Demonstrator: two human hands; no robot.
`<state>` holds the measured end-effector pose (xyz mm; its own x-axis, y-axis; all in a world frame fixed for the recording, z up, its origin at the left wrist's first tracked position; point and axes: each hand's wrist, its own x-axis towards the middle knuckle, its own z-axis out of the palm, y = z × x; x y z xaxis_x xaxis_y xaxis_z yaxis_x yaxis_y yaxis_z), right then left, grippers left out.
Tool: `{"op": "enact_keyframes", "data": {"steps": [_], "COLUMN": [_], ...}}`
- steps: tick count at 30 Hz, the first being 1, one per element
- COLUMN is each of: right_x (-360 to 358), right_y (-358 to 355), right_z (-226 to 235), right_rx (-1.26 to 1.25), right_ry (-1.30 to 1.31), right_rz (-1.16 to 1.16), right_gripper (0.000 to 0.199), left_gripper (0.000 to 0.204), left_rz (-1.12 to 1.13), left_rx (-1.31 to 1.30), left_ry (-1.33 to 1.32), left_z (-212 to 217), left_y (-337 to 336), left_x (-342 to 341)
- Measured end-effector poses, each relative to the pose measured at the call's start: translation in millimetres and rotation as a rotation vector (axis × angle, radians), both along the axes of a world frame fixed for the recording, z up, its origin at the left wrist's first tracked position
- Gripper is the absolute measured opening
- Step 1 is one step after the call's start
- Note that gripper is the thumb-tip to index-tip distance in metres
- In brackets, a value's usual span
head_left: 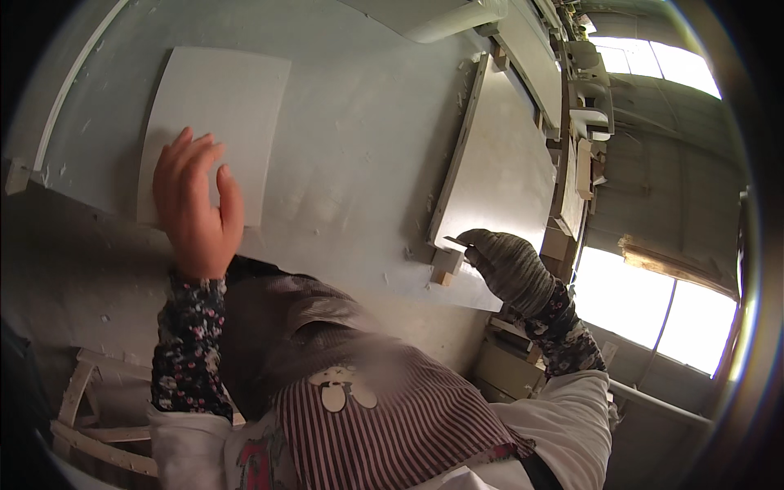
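Note:
My left hand [198, 204] is bare and open. Its fingers are slightly bent, with the thumb apart, over the near part of a white rectangular sheet [224, 106]. Whether it touches the sheet I cannot tell. The sheet lies flat on the left of a grey worktable [351, 139]. A grey knitted glove covers my right hand [510, 269], which is closed on a small thin blade [454, 241]. Only the blade's pointed end shows past the fingers. That hand is beside the near corner of a pale flat panel [502, 155], raised on blocks at the table's right.
A wooden block [445, 265] sits under the panel's near corner. A white roll [457, 20] lies at the far edge. Small white scraps dot the tabletop. A wooden stool [98, 408] stands low on the left, and drawers [510, 363] are below the right side.

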<state>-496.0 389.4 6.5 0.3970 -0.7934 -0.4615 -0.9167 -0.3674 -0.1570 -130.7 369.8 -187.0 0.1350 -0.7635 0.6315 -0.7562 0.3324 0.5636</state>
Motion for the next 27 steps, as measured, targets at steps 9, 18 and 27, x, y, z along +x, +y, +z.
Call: {"op": "enact_keyframes", "data": {"steps": [9, 18, 27], "right_x": [-5.9, -29.6, 11.7], "right_y": [15.9, -18.1, -27.9], "right_z": [5.2, -20.5, -20.6], "right_rx": [-0.059, -0.031, 0.091], "right_ry": [0.067, 0.161, 0.616], "right_rz": [-0.009, 0.585, 0.82], "right_gripper": [0.016, 0.016, 0.025], "left_gripper": [0.031, 0.039, 0.039], "left_rz": [0.061, 0.317, 0.506], "left_rx": [-0.058, 0.094, 0.1], "left_ry": [0.085, 0.171, 0.049], "left_z": [7.6, 3.2, -5.7], "left_y": [29.0, 74.5, 65.8], "left_x": [-22.5, -174.3, -188.5]}}
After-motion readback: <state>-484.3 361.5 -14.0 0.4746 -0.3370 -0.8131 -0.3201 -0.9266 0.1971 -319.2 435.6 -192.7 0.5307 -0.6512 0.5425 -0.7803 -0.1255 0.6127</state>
